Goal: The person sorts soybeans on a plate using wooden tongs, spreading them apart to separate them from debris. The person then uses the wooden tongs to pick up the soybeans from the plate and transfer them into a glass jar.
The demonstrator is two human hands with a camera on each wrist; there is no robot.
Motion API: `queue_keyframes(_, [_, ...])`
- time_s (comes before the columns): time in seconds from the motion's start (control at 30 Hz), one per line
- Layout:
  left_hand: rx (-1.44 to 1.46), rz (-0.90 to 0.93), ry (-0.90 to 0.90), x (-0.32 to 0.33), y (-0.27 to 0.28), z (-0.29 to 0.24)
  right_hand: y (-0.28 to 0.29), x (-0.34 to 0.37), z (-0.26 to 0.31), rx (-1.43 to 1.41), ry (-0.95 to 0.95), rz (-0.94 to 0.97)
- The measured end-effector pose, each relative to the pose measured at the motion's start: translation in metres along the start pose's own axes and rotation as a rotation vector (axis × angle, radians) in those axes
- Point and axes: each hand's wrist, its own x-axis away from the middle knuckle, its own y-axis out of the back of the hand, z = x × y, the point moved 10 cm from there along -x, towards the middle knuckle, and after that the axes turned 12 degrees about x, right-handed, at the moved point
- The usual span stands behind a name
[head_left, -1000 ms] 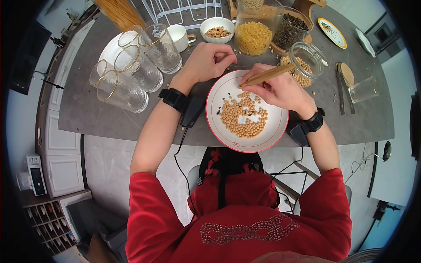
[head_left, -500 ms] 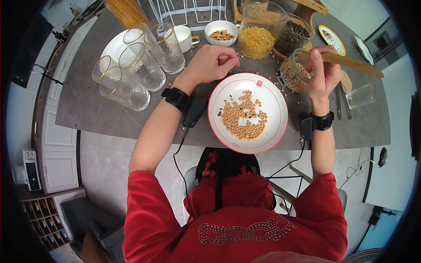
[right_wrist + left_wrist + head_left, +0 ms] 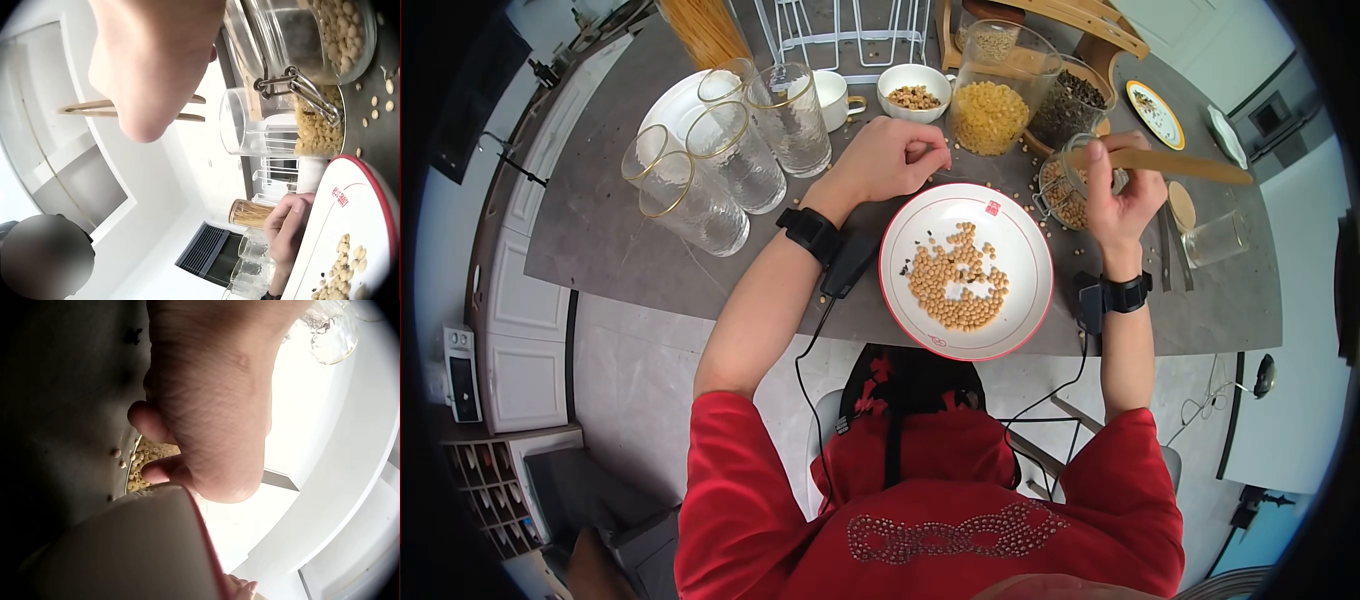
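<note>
My right hand [image 3: 1125, 205] grips wooden tongs [image 3: 1195, 166] at the right, above an open clip-top glass jar [image 3: 1060, 195] of round beige beans. In the right wrist view the two tips of the tongs [image 3: 197, 117] stand apart with nothing between them. In front of me is a white plate [image 3: 1028, 285] with a red rim, holding more of these beans [image 3: 945, 300] and a few dark bits. Beyond its left edge my left hand [image 3: 885, 160] rests on the table, fingers loosely curled and holding nothing.
Several gold-rimmed glasses [image 3: 735, 165] stand at the left. Behind the plate are a white bowl [image 3: 915, 108], a pasta jar [image 3: 990, 118] and a jar of dark leaves [image 3: 1070, 105]. A small tumbler [image 3: 1215, 240] lies at the right. Loose beans dot the table around the jar.
My right hand has carried the tongs from over the plate rightward to the bean jar, then shifted only slightly. The left hand has stayed by the plate.
</note>
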Motion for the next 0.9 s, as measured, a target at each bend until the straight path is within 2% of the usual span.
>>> queue_keyframes(0.03, [0.001,-0.006,-0.001,-0.001,0.001,0.0,-0.001,0.0,0.004,-0.002,0.005,0.002])
queue_keyframes(0.13, [-0.012,0.005,0.015,0.001,0.001,0.002,-0.021,0.006,0.037,-0.182,0.207,0.17])
queue_keyframes(0.17, [-0.009,0.003,0.013,0.001,0.001,0.002,-0.023,0.008,0.041,-0.185,0.207,0.17])
queue_keyframes(0.23, [-0.006,0.003,0.005,-0.001,0.001,0.002,-0.049,0.021,0.049,-0.27,0.134,0.453])
queue_keyframes(0.27, [-0.007,-0.002,0.014,-0.001,0.001,0.002,-0.05,0.022,0.053,-0.269,0.135,0.455])
queue_keyframes(0.33, [-0.007,-0.008,0.028,0.001,0.001,0.004,-0.069,0.034,0.061,-0.302,0.092,0.666])
queue_keyframes(0.37, [-0.01,-0.005,0.033,0.0,0.001,0.005,-0.07,0.035,0.062,-0.304,0.091,0.668])
queue_keyframes(0.43, [-0.013,0.004,0.037,-0.001,0.001,0.006,-0.081,0.044,0.063,-0.267,0.079,0.801])
queue_keyframes(0.63, [-0.015,0.008,0.008,0.0,0.0,0.004,-0.088,0.05,0.062,-0.255,0.055,0.916])
queue_keyframes(0.83, [-0.024,0.006,0.046,-0.001,0.001,0.007,-0.091,0.052,0.065,-0.252,0.079,0.951])
queue_keyframes(0.9, [-0.018,0.013,0.003,-0.001,0.001,0.003,-0.091,0.052,0.068,-0.259,0.123,0.912])
